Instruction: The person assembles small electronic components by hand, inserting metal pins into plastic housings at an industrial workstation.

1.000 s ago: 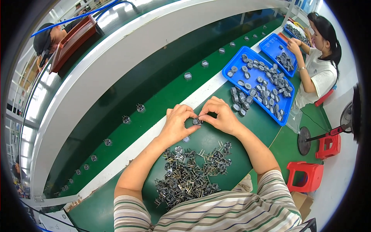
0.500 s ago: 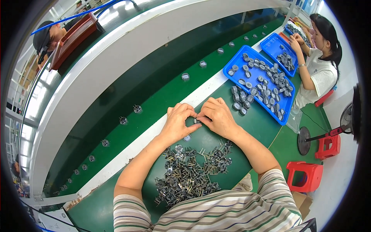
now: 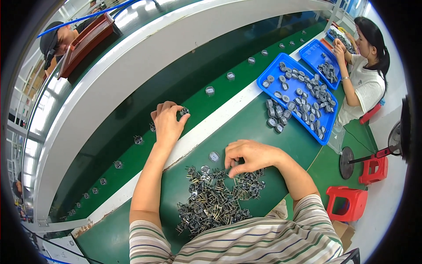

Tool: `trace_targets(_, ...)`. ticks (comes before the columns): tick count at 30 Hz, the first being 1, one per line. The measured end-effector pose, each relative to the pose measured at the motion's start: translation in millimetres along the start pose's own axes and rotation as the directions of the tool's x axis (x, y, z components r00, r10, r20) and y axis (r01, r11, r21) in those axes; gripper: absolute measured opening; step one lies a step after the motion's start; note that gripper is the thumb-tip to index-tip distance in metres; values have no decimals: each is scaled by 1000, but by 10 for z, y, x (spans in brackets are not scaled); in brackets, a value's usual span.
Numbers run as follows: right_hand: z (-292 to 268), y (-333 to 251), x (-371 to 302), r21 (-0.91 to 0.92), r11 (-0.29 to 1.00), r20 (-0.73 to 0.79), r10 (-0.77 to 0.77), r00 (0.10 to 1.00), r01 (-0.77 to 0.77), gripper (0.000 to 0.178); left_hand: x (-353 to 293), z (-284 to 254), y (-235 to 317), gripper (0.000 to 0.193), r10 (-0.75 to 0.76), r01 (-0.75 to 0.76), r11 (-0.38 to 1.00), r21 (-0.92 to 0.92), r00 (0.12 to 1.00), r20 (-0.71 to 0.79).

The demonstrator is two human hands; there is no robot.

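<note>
My left hand is out over the green belt, pinching a small round grey-and-black electrical part between thumb and fingertips. My right hand hovers at the far edge of a pile of dark pieces with metal pins, its thumb and fingers apart and nothing visible between them. Just left of those fingers, a single round grey housing lies on the green table.
A blue tray of round grey housings stands at the right, with several more beside it. Behind it is a second blue tray, where a co-worker sits. A white rail divides table from belt; spaced round parts lie along the belt.
My hands were together over the table, fingers on a small part. Now the left has carried a part leftward over the belt, and the right has drawn back to the pile.
</note>
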State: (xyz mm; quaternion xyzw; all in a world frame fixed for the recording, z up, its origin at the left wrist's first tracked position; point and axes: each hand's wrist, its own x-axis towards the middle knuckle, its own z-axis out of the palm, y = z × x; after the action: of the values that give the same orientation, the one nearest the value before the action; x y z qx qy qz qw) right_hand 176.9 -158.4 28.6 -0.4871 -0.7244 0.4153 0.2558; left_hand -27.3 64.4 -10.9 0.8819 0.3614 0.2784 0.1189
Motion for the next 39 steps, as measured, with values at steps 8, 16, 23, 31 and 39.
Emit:
trace_targets(8, -8, 102, -46, -145, 983, 113, -95, 989, 110, 16, 5, -308, 325, 60, 399, -294, 906, -306, 836, 376)
trace_targets(16, -238, 187, -102, -157, 956, -434, 159, 887, -248, 10, -96, -329, 619, 38, 549, -190, 820, -540, 531, 646)
trace_targets(23, -212, 210, -110, -555, 812, -492, -145, 858, -182, 12, -208, -63, 740, 30, 373, -132, 877, -462, 794, 481)
trace_targets(31, -200, 204, -38, -316, 918, -600, 2, 800, -239, 11, -243, -20, 781, 33, 334, -137, 896, -421, 834, 439)
trace_targets(39, -67, 342, 89, -144, 988, -660, -57, 749, -51, 11, -291, 78, 781, 35, 324, -157, 892, -424, 876, 358)
